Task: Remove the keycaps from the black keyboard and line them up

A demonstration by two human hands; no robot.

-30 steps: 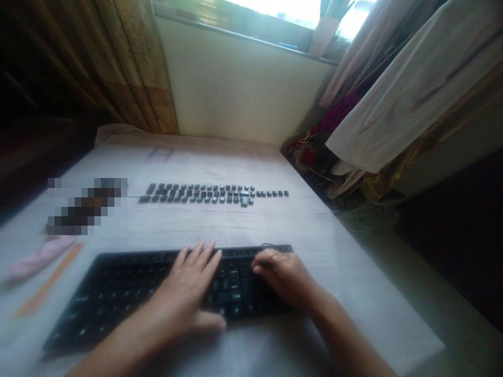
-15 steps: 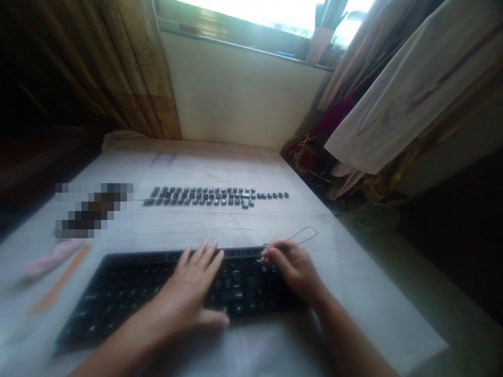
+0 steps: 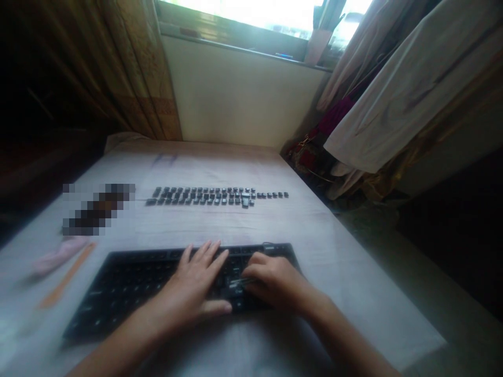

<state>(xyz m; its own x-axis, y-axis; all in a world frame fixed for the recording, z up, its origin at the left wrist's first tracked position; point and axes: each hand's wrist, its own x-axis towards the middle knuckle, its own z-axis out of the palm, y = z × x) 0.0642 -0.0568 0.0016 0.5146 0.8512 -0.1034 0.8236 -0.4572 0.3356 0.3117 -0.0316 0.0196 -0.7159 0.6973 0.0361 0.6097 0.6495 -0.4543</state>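
Note:
A black keyboard (image 3: pixel 133 283) lies near the table's front edge. My left hand (image 3: pixel 192 285) rests flat on its middle keys, fingers stretched out and slightly apart. My right hand (image 3: pixel 275 280) is curled over the keyboard's right part, fingers pinched around a thin wire tool (image 3: pixel 239 283) that points left onto the keys. Farther back on the table, loose black keycaps (image 3: pixel 216 196) lie in neat rows.
The pale table (image 3: pixel 334 251) ends at the right, with a drop to the floor. A pink object (image 3: pixel 58 254) and an orange strip (image 3: pixel 66 275) lie at the left. Curtains and hanging cloth (image 3: pixel 412 84) stand behind and to the right.
My right hand has moved left and down from the keyboard's top right corner onto the keys. The wire tool, which stuck out to the right, now points left under the fingers.

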